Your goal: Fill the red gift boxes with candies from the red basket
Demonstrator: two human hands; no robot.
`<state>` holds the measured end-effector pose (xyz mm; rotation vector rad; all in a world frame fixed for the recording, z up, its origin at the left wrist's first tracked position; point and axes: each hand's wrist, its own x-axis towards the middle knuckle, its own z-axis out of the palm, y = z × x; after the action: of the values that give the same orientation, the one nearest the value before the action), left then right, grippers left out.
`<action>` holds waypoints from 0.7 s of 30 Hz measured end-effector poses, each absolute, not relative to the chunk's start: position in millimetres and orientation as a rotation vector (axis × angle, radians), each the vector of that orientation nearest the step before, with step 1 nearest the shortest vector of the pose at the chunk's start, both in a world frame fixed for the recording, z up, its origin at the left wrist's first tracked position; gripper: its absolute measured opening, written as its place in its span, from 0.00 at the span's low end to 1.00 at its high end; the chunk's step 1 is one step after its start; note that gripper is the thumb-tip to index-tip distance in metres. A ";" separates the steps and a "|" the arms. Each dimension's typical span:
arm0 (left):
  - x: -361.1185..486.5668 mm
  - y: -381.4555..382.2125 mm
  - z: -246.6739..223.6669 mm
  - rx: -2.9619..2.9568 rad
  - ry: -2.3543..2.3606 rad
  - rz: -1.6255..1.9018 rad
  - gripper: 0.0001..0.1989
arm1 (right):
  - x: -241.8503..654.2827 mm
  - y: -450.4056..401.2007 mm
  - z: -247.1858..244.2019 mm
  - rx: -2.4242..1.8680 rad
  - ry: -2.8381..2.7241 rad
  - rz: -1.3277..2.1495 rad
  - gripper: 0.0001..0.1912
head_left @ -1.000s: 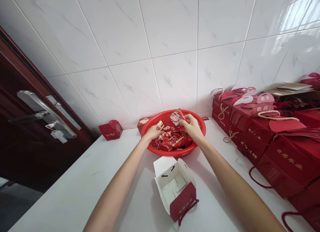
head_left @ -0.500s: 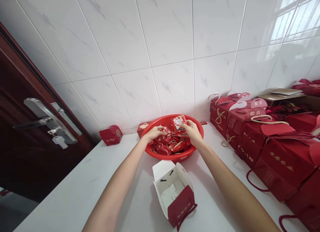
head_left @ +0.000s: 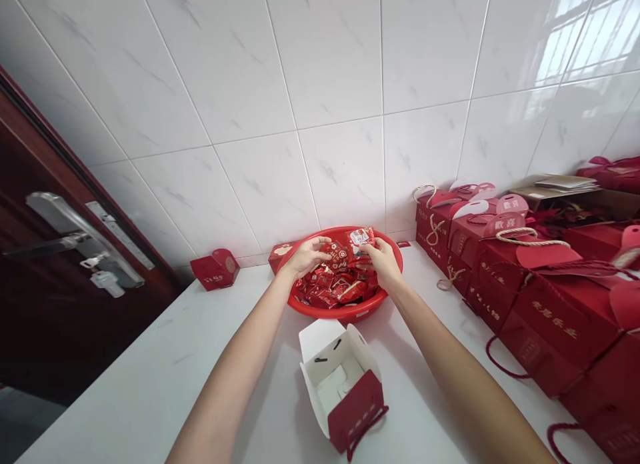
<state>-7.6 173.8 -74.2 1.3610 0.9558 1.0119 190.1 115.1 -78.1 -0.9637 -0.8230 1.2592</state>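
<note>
A red basin [head_left: 320, 313] full of small red wrapped packets [head_left: 340, 287] stands against the wall. My right hand [head_left: 381, 261] pinches a red and white packet [head_left: 362, 237] over the basin's right side. Over the left side, my left hand [head_left: 309, 257] has its thumb and fingers closed on a red packet [head_left: 336, 252] with a gold pattern. In front of the basin sits an open gift box [head_left: 343, 391], white inside and dark red outside, with a red cord on its near side. Nothing but its white folded bottom shows inside.
Rows of closed red gift boxes [head_left: 540, 317] with cord handles fill the counter's right side. A small red box [head_left: 215, 269] stands at the back left, another [head_left: 280, 254] behind the basin. At the left is a dark door [head_left: 75, 317] with a handle and keys.
My left hand has lifted slightly from the pile and now holds a packet. My right hand still holds its packet. The whole view has shifted slightly.
</note>
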 end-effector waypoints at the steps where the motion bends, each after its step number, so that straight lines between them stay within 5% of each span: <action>1: -8.3 173.8 -75.4 1.355 0.961 1.014 0.23 | 189.9 115.2 -77.7 -0.967 -0.822 1.257 0.10; 21: -7.2 164.6 -76.2 1.332 0.981 1.073 0.29 | 189.8 112.8 -78.0 -1.005 -0.869 1.235 0.08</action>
<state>-7.2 164.6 -76.2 1.3320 0.9815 1.0732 189.8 112.8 -78.0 -1.0045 -0.8686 1.2346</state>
